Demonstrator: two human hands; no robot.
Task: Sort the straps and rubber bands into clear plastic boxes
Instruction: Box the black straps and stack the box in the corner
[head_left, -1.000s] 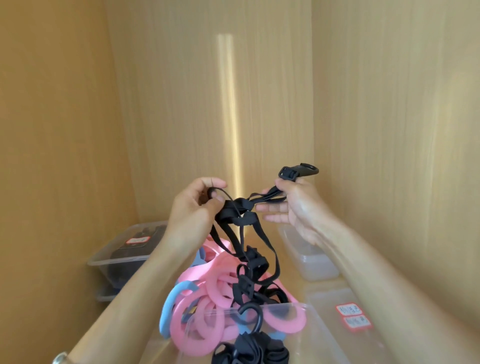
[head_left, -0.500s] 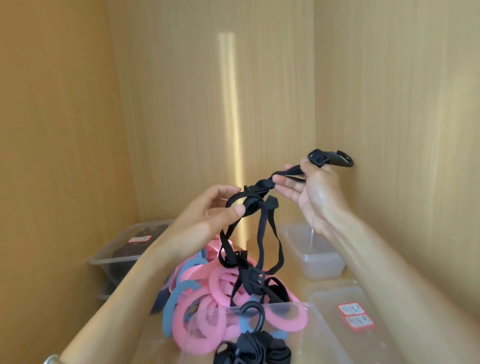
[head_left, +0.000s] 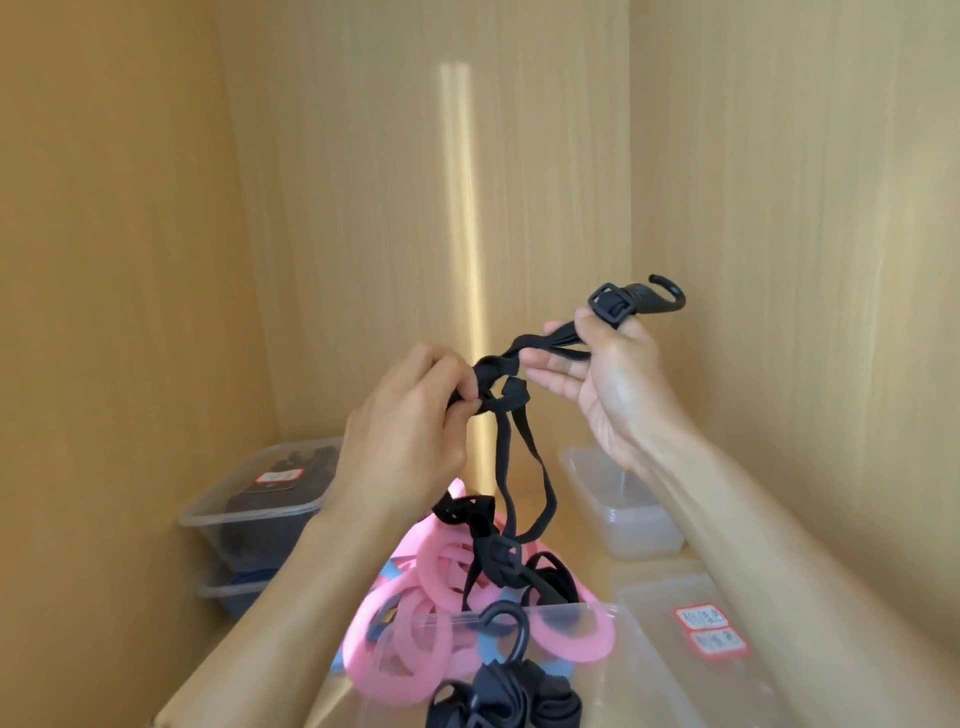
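A tangled black strap (head_left: 511, 467) hangs in the air between my hands. My left hand (head_left: 410, 436) pinches its knotted part. My right hand (head_left: 608, 384) grips the end near the black buckle and hook (head_left: 636, 301), higher and to the right. The strap's loops trail down onto a pile of pink rubber bands (head_left: 447, 613) mixed with a few blue ones. A clear plastic box (head_left: 592, 691) at the near edge holds folded black straps (head_left: 498, 701).
A lidded clear box with a red label (head_left: 254, 499) sits stacked at the back left. An open clear box (head_left: 618, 509) stands at the back right. A clear lid with red labels (head_left: 711, 629) lies at the right. Wooden walls close in on three sides.
My right hand has lifted the hook end up and to the right. My left hand has closed on the knot, and the strap has risen off the pile.
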